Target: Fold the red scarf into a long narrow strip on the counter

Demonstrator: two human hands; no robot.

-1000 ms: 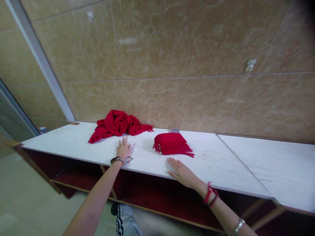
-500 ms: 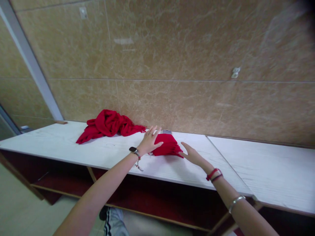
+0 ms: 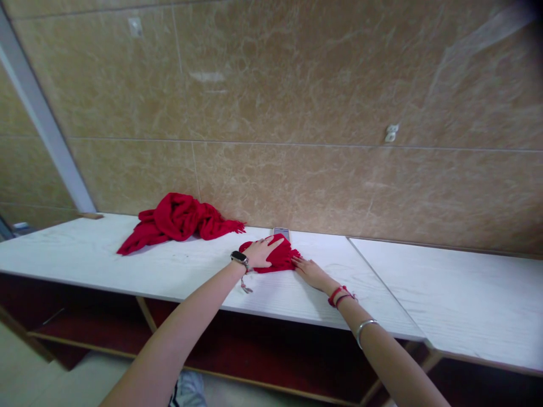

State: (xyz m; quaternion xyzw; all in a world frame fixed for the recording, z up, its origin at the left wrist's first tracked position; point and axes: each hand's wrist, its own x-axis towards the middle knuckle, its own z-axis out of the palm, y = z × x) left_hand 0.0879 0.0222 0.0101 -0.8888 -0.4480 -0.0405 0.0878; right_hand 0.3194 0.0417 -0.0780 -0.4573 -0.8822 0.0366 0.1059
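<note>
A folded red scarf (image 3: 278, 259) with a fringed right end lies on the white cabinet top (image 3: 203, 277). My left hand (image 3: 259, 254) rests on its left part, fingers spread flat over the cloth. At the fringe, my right hand (image 3: 311, 272) lies low with its fingers stretched out, the tips touching the tassels. Farther left, a second red scarf (image 3: 182, 217) sits in a loose crumpled heap, its fringe pointing right toward the folded one.
A small grey flat object (image 3: 281, 232) lies behind the folded scarf, against the tiled wall (image 3: 297, 181). A brown block (image 3: 91, 216) is at the far left corner. Open dark red shelves (image 3: 271, 350) run under the top. Wall sockets (image 3: 391, 133) sit higher up.
My left hand has come down flat onto the folded scarf. My right hand has lowered from above the surface to the fringe. The view has shifted slightly.
</note>
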